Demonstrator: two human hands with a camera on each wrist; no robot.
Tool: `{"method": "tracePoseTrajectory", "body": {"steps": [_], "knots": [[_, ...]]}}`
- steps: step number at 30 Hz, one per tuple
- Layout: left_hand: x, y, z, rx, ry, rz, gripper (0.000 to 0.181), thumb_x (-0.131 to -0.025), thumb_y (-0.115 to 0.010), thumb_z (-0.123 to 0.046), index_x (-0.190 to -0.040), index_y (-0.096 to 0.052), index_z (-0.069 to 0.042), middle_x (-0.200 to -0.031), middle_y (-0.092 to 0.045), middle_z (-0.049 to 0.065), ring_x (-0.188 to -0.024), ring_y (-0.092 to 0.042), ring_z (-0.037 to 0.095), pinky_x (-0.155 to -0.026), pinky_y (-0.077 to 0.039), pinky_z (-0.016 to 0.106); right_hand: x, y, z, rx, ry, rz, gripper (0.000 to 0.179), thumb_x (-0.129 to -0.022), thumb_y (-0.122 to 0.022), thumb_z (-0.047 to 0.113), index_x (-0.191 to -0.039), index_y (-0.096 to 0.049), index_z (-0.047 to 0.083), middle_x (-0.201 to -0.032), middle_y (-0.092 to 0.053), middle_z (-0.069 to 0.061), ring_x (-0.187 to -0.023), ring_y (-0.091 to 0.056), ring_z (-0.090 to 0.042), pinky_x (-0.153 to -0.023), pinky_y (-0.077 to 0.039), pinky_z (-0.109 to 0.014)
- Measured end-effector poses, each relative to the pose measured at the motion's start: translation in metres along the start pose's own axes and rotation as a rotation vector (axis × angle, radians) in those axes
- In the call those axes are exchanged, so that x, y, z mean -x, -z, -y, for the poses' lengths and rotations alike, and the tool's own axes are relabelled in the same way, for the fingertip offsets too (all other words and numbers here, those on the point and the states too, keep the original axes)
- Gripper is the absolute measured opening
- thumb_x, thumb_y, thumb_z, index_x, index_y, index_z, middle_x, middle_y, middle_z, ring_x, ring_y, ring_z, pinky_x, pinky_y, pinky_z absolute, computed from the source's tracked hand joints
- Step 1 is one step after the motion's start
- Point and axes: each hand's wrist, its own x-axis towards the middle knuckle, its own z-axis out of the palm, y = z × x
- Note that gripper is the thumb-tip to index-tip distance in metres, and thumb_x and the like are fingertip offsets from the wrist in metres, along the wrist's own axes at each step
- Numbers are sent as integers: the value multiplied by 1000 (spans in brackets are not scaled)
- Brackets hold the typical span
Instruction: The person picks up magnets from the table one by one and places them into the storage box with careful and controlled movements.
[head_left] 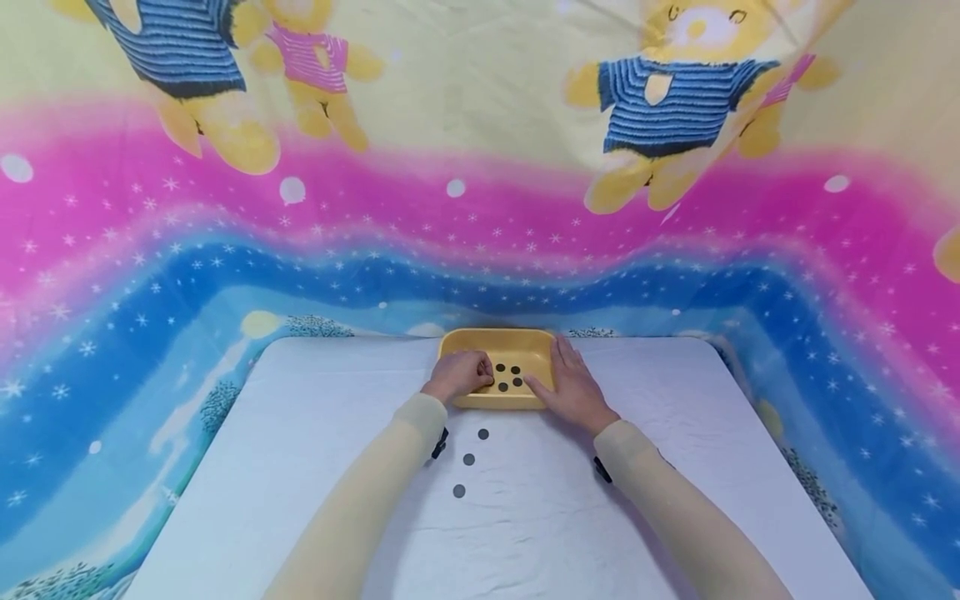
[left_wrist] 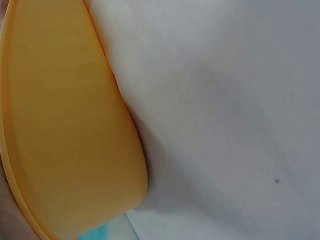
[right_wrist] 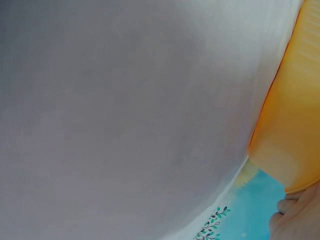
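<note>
A shallow yellow tray (head_left: 495, 402) stands near the far edge of the white table. My left hand (head_left: 459, 375) reaches over its left side with curled fingers, pinching a small dark disc (head_left: 490, 382) low inside the tray. Several more dark flat discs (head_left: 515, 370) lie on the tray floor, just right of those fingertips. My right hand (head_left: 576, 392) rests against the tray's right rim, fingers straight along it and thumb stretched over the inside. The left wrist view is mostly filled by the tray's outer wall (left_wrist: 70, 125); the right wrist view catches its opposite wall (right_wrist: 290, 110).
Three dark discs (head_left: 468, 459) lie in a loose line on the white tabletop (head_left: 525, 517), in front of the tray and between my forearms. A printed cloth (head_left: 480, 217) with bears and snowflakes hangs behind the table and along its sides.
</note>
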Motion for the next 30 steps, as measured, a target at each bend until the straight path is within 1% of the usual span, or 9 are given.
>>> {"method": "tracePoseTrajectory", "body": {"steps": [3, 6, 10, 15, 18, 22, 24, 30], "knots": [[-1, -1, 1, -6, 6, 10, 10, -101, -78, -30, -94, -72, -27, -86, -69, -13, -82, -62, 10, -82, -53, 32, 0, -1, 0, -4, 3, -2, 104, -107, -48, 68, -169, -7, -4, -179, 7, -13, -167, 4, -31, -135, -6, -50], [-1, -1, 0, -20, 12, 12, 9, -101, -77, -30, -95, -71, -27, -86, -68, -12, -80, -61, 10, -80, -52, 31, 0, -1, -1, -2, 4, -4, 105, -106, -46, 71, -170, -7, -4, -180, 7, -13, -167, 4, -31, -135, -6, -50], [-1, 0, -2, -29, 11, 0, 10, -101, -77, -29, -95, -70, -26, -86, -67, -10, -81, -60, 11, -78, -51, 32, 0, -1, -2, 0, 3, -7, 109, -104, -40, 77, -170, -7, -3, -180, 8, -12, -167, 4, -29, -135, -6, -49], [1, 1, -4, -37, 3, -2, 10, -102, -77, -30, -97, -70, -25, -88, -67, -10, -82, -60, 12, -79, -52, 32, 0, -2, -3, -1, 1, -6, 111, -103, -37, 80, -170, -6, -4, -179, 8, -12, -167, 5, -29, -135, -5, -48], [2, 2, -4, -41, 7, -2, 9, -103, -75, -29, -99, -69, -24, -89, -67, -10, -82, -60, 11, -79, -52, 32, -1, -3, -4, 4, 3, -1, 111, -103, -37, 80, -170, -5, -4, -179, 9, -12, -167, 6, -29, -135, -5, -49], [2, 3, -4, -20, 8, -17, 6, -106, -69, -27, -104, -69, -22, -92, -69, -9, -83, -62, 11, -81, -54, 33, -2, -4, -4, 14, 1, 1, 110, -104, -38, 78, -170, -5, -3, -179, 10, -12, -167, 6, -29, -135, -5, -49], [2, 3, -4, 12, 4, -26, 5, -106, -68, -26, -107, -69, -21, -94, -71, -8, -85, -64, 11, -83, -55, 34, -2, -4, -4, 18, 3, 0, 109, -104, -38, 77, -170, -6, -4, -179, 9, -13, -167, 5, -30, -135, -5, -50], [5, 7, -2, 117, -25, -22, 8, -107, -69, -25, -112, -71, -19, -102, -73, -5, -92, -66, 13, -87, -57, 37, -1, -3, -4, 15, 5, -3, 110, -104, -38, 78, -169, -7, -5, -179, 9, -12, -167, 5, -29, -135, -5, -49]]}}
